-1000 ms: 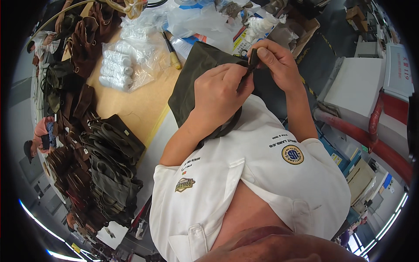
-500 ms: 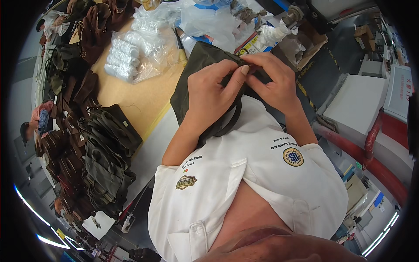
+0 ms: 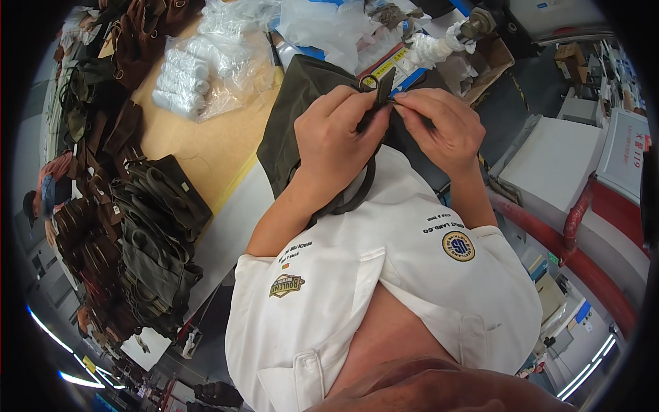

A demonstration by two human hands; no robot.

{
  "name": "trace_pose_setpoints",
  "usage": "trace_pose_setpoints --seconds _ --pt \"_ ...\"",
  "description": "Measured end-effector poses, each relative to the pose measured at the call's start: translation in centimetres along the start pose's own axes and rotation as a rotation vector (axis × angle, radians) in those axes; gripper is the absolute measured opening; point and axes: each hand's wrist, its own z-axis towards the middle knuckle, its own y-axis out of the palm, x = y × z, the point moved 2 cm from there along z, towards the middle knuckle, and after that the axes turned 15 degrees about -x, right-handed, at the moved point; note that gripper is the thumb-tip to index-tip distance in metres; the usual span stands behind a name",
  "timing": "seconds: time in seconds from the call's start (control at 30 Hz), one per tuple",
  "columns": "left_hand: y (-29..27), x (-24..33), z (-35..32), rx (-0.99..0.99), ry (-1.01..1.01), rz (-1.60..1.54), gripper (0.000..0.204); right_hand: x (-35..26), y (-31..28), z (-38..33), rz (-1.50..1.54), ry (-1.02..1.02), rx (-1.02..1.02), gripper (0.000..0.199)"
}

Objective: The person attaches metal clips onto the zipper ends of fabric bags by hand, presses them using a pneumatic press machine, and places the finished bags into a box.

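A dark olive fabric bag [image 3: 292,89] hangs at the table edge in front of my chest, its dark handle loop [image 3: 364,189] lying against the white shirt. My left hand [image 3: 336,134] is closed on a narrow olive strap [image 3: 386,84] of the bag, which sticks up between thumb and fingers. Beside the strap shows a small round ring [image 3: 369,82]. My right hand [image 3: 446,127] pinches at the strap's edge with thumb and forefinger; whether a small piece is between those fingertips is too small to tell.
On the tan table [image 3: 195,147], white rolls in clear plastic [image 3: 182,82] lie at the left. Piled olive bags [image 3: 161,233] and brown bags [image 3: 89,233] line the left side. At the back right are a plastic-wrapped machine part [image 3: 436,48] and a cardboard box [image 3: 491,69]. Another person [image 3: 55,182] is at far left.
My right hand has drawn slightly right, its fingers now more folded. The strap now stands up from my left hand, and more of the ring shows. The view has shifted a little.
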Motion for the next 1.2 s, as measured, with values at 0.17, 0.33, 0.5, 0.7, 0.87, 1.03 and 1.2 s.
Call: trace_pose_setpoints --seconds 0.17,0.33,0.5,0.7,0.87,1.03,1.2 --pt "0.1 0.2 0.1 0.022 0.016 0.033 0.021 0.0 1.0 -0.5 -0.124 -0.069 0.061 0.023" --pt "-0.1 0.5 0.0 0.044 0.035 0.041 0.021 -0.2 1.4 -0.7 -0.196 -0.101 0.075 0.025" --pt "-0.3 0.6 -0.3 0.059 0.028 0.013 0.020 -0.3 1.2 -0.3 -0.183 -0.123 0.105 0.026" --pt "-1.0 -0.3 0.6 -0.115 -0.027 -0.162 0.017 -0.1 0.8 -0.4 -0.191 -0.163 0.077 0.025" --pt "-1.3 -2.7 2.1 -0.476 -0.064 -0.501 0.017 0.2 1.0 -1.2 -0.206 -0.147 0.043 0.022" --pt "-0.9 -3.3 2.8 -0.621 -0.262 -0.741 0.025 0.6 1.2 -1.5 -0.102 -0.070 0.041 0.026" --pt "-3.5 -3.9 2.3 -0.724 -0.277 -0.615 0.022 0.9 1.0 -1.6 0.492 0.324 -0.011 0.023"
